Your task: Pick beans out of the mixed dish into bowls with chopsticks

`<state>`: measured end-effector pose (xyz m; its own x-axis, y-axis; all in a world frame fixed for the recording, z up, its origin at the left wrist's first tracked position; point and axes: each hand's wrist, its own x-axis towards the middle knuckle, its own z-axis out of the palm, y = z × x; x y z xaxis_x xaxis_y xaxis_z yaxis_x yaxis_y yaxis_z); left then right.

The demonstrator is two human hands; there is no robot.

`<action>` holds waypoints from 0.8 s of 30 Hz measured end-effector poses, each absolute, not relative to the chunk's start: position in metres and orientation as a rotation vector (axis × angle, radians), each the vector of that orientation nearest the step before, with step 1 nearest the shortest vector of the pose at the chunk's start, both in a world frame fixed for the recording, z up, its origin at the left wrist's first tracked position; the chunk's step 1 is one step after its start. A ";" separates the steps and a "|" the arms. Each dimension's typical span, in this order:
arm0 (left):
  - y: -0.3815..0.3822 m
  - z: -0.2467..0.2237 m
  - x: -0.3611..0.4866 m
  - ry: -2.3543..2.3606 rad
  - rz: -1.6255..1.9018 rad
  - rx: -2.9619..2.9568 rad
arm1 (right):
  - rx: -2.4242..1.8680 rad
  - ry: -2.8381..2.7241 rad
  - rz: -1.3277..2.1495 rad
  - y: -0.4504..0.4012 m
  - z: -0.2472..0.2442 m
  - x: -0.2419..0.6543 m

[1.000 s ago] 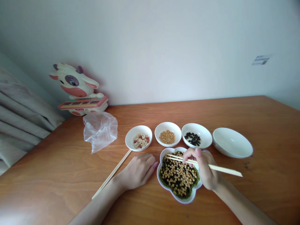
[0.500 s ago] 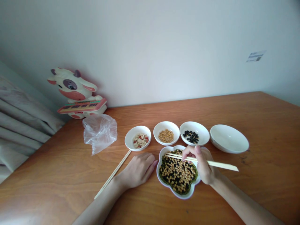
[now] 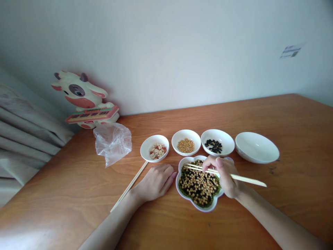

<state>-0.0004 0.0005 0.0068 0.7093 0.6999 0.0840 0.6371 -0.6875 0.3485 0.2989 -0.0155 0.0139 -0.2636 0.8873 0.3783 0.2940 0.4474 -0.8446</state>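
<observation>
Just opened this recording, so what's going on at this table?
A person's right hand holds a pair of chopsticks, with the tips at the far side of a flower-shaped dish containing tan and black beans. The left hand rests on the table, just left of the dish. A second pair of chopsticks lies beside the left forearm. Beyond the dish stand four white bowls; the first three from the left contain pale and reddish pieces, tan beans and black beans.

A curtain [image 3: 28,133] and a toy [image 3: 82,102] (a cow) suggest a home.
</observation>
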 end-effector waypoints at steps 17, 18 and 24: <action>0.000 0.011 0.000 1.042 0.312 2.625 | -1.013 -1.846 0.821 -0.016 0.014 0.302; 0.000 0.011 0.000 1.043 0.309 2.623 | -1.014 -1.860 0.816 -0.016 0.015 0.302; 0.001 0.010 0.000 1.040 0.308 2.630 | -0.995 -1.864 0.800 -0.016 0.018 0.301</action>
